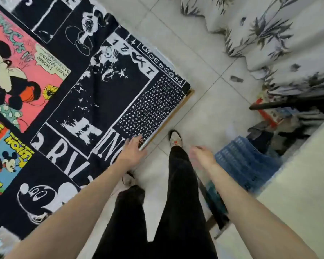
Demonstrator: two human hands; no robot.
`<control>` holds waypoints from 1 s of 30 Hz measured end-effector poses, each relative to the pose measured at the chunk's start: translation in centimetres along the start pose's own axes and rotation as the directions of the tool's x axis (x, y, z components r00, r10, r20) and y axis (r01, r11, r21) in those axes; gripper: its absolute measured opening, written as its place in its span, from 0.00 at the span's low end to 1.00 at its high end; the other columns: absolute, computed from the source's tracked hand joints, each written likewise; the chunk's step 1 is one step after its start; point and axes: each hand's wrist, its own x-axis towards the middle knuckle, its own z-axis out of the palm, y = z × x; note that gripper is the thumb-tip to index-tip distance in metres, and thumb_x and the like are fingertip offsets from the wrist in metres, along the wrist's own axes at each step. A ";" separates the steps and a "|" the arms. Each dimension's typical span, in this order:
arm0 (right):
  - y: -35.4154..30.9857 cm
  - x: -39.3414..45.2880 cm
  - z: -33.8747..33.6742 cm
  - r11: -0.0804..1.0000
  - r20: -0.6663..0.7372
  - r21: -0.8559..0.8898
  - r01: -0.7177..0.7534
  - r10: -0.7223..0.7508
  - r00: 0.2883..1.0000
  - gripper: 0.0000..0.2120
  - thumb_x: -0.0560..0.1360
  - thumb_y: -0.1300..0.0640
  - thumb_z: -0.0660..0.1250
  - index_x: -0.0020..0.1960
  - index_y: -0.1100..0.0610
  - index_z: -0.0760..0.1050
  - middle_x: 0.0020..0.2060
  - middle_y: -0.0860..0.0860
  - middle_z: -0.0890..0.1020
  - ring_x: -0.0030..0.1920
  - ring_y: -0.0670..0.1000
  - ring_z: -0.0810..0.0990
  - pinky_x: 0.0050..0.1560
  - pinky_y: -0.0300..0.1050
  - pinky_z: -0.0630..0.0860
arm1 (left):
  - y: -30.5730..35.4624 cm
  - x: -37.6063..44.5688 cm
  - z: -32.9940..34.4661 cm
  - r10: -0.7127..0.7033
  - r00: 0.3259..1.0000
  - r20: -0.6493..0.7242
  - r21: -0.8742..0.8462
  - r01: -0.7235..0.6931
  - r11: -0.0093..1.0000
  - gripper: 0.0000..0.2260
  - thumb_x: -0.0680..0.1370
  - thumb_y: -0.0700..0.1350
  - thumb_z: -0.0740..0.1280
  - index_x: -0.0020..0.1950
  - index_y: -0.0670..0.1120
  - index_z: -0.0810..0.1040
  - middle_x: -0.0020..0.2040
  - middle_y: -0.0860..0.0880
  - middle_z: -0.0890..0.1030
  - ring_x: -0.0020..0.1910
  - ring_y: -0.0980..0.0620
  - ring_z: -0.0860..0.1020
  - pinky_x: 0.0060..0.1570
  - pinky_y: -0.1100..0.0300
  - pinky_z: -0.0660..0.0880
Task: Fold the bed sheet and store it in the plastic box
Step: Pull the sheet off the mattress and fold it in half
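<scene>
Mostly we see the bed sheet (67, 94), black with cartoon panels, spread flat over the bed on the left, its corner lying over a wooden bed frame (178, 109). Next, white tiled floor (204, 75), then a leaf-print curtain (266, 34) top right. A blue plastic crate (245, 163) sits on the floor at right, beside clutter; we can't tell if it's the storage box. Our left hand (133, 148) touches the sheet's edge near that corner, fingers fairly straight, not curled around it. Our right hand (202, 154) is blurred, in the air over the floor, holding nothing, fingers loose.
</scene>
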 end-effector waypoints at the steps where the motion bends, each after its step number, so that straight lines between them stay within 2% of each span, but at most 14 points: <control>1: -2.8 3.5 -0.4 0.999 -0.009 -0.019 0.035 -0.036 0.999 0.07 0.80 0.58 0.66 0.56 0.57 0.79 0.44 0.54 0.83 0.39 0.49 0.80 0.35 0.35 0.78 | 0.6 2.4 0.3 -0.049 0.999 0.004 -0.002 0.049 0.999 0.35 0.82 0.48 0.66 0.84 0.53 0.52 0.84 0.49 0.53 0.83 0.43 0.48 0.81 0.44 0.51; 2: -5.5 6.9 -0.6 0.998 -0.005 -0.020 0.061 -0.061 0.998 0.10 0.79 0.59 0.66 0.58 0.60 0.79 0.44 0.55 0.83 0.40 0.51 0.80 0.39 0.40 0.79 | 1.2 5.0 0.4 -0.085 0.996 -0.008 -0.007 0.085 0.996 0.36 0.82 0.49 0.66 0.84 0.55 0.48 0.85 0.50 0.48 0.83 0.44 0.42 0.80 0.42 0.46; 4: -11.4 13.2 -0.1 0.997 0.029 0.011 0.078 -0.078 0.997 0.18 0.78 0.57 0.69 0.66 0.62 0.75 0.46 0.56 0.82 0.43 0.53 0.80 0.46 0.48 0.79 | 2.4 9.6 0.6 -0.085 0.996 -0.028 0.021 0.086 0.996 0.38 0.82 0.50 0.65 0.84 0.57 0.44 0.84 0.53 0.42 0.82 0.46 0.36 0.78 0.40 0.44; 7: -17.4 21.1 2.2 0.996 0.080 0.014 0.089 -0.090 0.993 0.31 0.77 0.54 0.72 0.75 0.57 0.63 0.61 0.54 0.78 0.57 0.53 0.79 0.62 0.55 0.78 | 4.3 17.2 0.4 -0.042 0.995 -0.090 0.091 0.051 0.995 0.40 0.81 0.50 0.65 0.84 0.59 0.41 0.83 0.56 0.37 0.81 0.47 0.32 0.77 0.35 0.47; 10: -19.8 26.3 3.8 0.984 0.128 0.114 0.139 -0.154 0.980 0.39 0.73 0.62 0.75 0.78 0.49 0.59 0.69 0.48 0.72 0.63 0.52 0.77 0.64 0.58 0.76 | 5.9 21.8 1.6 -0.032 0.998 -0.050 0.121 0.038 0.992 0.42 0.79 0.52 0.67 0.83 0.61 0.40 0.82 0.56 0.34 0.80 0.47 0.29 0.76 0.29 0.45; 12: -20.0 28.4 3.7 0.980 0.103 0.070 0.187 -0.193 0.976 0.36 0.71 0.64 0.76 0.74 0.50 0.66 0.67 0.48 0.75 0.60 0.52 0.80 0.61 0.58 0.79 | 7.1 22.9 3.0 -0.025 0.999 -0.033 0.156 0.030 0.987 0.43 0.78 0.56 0.66 0.82 0.62 0.37 0.81 0.54 0.29 0.79 0.44 0.26 0.74 0.28 0.41; 14: -19.2 29.5 3.2 0.966 0.000 -0.073 0.247 -0.248 0.969 0.27 0.68 0.59 0.78 0.65 0.53 0.74 0.59 0.49 0.81 0.54 0.53 0.84 0.55 0.59 0.82 | 7.8 23.2 4.5 -0.022 0.997 -0.070 0.190 0.035 0.981 0.44 0.77 0.59 0.64 0.81 0.61 0.34 0.80 0.52 0.26 0.78 0.43 0.25 0.73 0.27 0.39; 19: -18.0 28.4 3.1 0.935 -0.215 -0.115 0.336 -0.354 0.910 0.10 0.70 0.53 0.75 0.48 0.56 0.79 0.45 0.51 0.84 0.47 0.54 0.84 0.50 0.57 0.81 | 7.9 23.2 5.0 0.010 0.997 -0.078 0.215 0.007 0.977 0.43 0.78 0.57 0.63 0.82 0.60 0.36 0.80 0.52 0.25 0.78 0.41 0.25 0.74 0.25 0.42; 22: -18.0 25.2 3.9 0.873 -0.347 -0.128 0.471 -0.484 0.804 0.08 0.72 0.51 0.72 0.39 0.50 0.73 0.33 0.42 0.75 0.34 0.40 0.74 0.40 0.43 0.71 | 7.6 22.6 4.5 0.067 0.993 -0.100 0.166 -0.050 0.985 0.39 0.80 0.58 0.63 0.83 0.59 0.41 0.82 0.55 0.32 0.80 0.44 0.29 0.76 0.29 0.42; 24: -18.2 22.1 5.2 0.806 -0.371 -0.151 0.573 -0.583 0.722 0.08 0.74 0.51 0.71 0.42 0.51 0.72 0.32 0.40 0.74 0.32 0.36 0.72 0.36 0.35 0.68 | 7.7 21.9 3.5 0.078 0.984 -0.159 -0.044 -0.086 0.995 0.37 0.80 0.55 0.65 0.83 0.58 0.48 0.84 0.56 0.45 0.83 0.49 0.40 0.80 0.35 0.49; 25: -18.4 20.4 6.2 0.764 -0.362 -0.187 0.618 -0.638 0.680 0.08 0.74 0.50 0.71 0.44 0.50 0.73 0.32 0.40 0.76 0.33 0.35 0.73 0.35 0.34 0.69 | 7.8 21.5 2.7 0.038 0.981 -0.188 -0.244 -0.084 0.966 0.35 0.80 0.53 0.66 0.83 0.59 0.53 0.84 0.56 0.54 0.83 0.52 0.51 0.80 0.42 0.55; 26: -18.5 18.6 7.4 0.713 -0.329 -0.240 0.659 -0.698 0.636 0.07 0.75 0.49 0.71 0.45 0.49 0.73 0.34 0.39 0.77 0.35 0.36 0.74 0.37 0.33 0.71 | 7.9 20.8 1.6 -0.033 0.981 -0.192 -0.470 -0.063 0.880 0.32 0.80 0.53 0.67 0.81 0.58 0.58 0.81 0.57 0.62 0.79 0.56 0.61 0.78 0.49 0.61; 28: -18.7 15.2 9.8 0.558 -0.212 -0.353 0.751 -0.829 0.517 0.07 0.76 0.48 0.71 0.47 0.48 0.73 0.39 0.41 0.79 0.40 0.40 0.76 0.44 0.34 0.72 | 7.6 19.6 -0.7 -0.156 0.979 -0.134 -0.824 -0.022 0.567 0.24 0.81 0.53 0.68 0.76 0.55 0.69 0.74 0.57 0.74 0.70 0.60 0.73 0.71 0.55 0.70; 30: -18.5 11.9 12.9 0.282 0.000 -0.448 0.848 -0.949 0.316 0.07 0.76 0.52 0.71 0.48 0.49 0.72 0.43 0.42 0.77 0.43 0.41 0.73 0.47 0.28 0.68 | 5.8 17.8 -3.1 -0.233 0.970 -0.068 -0.981 -0.023 0.190 0.18 0.82 0.55 0.66 0.70 0.52 0.77 0.66 0.54 0.82 0.65 0.54 0.80 0.62 0.52 0.79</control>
